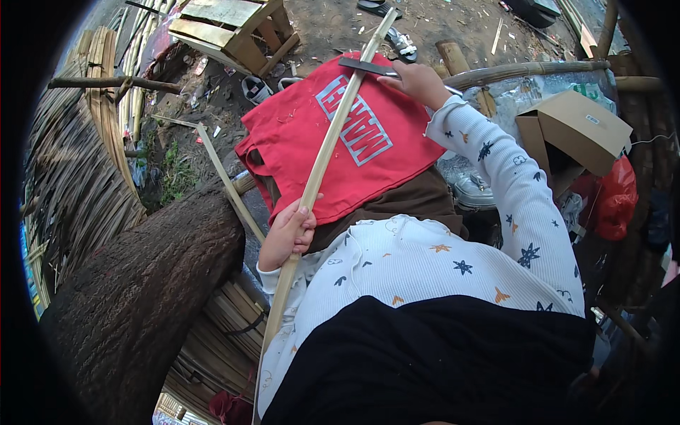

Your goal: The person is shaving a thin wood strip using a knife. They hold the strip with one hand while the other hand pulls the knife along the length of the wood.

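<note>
Littered dirt ground (460, 28) is spreading out past the red cloth (397, 152) covering your lap, with a thick trunk (149, 297) lying at your left and a cardboard box (584, 131) sitting at your right. Your left hand (287, 232) is clasping a long pale strip (331, 142) slanting over the cloth, while your right hand (418, 83) is gripping a knife (381, 69) crossing it.

One left hand (285, 232) and one right hand (418, 81) (two in all), one knife (375, 69), one gripped bamboo strip (326, 154), one printed red cloth (283, 142), one open cardboard box (588, 127), one red plastic bag (616, 198).
</note>
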Demonstrator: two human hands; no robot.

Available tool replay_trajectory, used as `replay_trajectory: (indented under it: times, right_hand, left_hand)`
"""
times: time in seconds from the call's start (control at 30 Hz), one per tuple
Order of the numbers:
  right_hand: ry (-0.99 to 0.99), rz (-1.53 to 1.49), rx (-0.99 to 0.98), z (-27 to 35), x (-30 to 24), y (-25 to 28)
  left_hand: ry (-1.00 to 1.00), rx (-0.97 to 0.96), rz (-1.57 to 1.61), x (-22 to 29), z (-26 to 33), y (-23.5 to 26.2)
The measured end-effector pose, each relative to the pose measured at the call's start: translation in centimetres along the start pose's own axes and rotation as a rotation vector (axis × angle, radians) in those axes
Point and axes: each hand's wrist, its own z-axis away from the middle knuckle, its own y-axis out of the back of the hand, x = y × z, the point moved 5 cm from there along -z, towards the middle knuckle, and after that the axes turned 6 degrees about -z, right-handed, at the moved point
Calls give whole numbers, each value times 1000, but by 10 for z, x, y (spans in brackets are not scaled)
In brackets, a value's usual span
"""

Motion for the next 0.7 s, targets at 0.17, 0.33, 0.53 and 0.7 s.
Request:
replay_trajectory:
  times: [0.17, 0.33, 0.53, 0.7]
  right_hand:
    - [58, -43, -55, 1, -32, -5]
    - [355, 0, -90, 6, -45, 2]
    - [-69, -27, -16, -11, -8, 8]
    - [503, 0, -392, 8, -46, -2]
  left_hand:
    - [20, 38, -8, 1, 4, 1]
    - [9, 48, -85, 4, 5, -2]
    - [0, 66, -106, 4, -4, -6]
    - [7, 24, -63, 2, 1, 0]
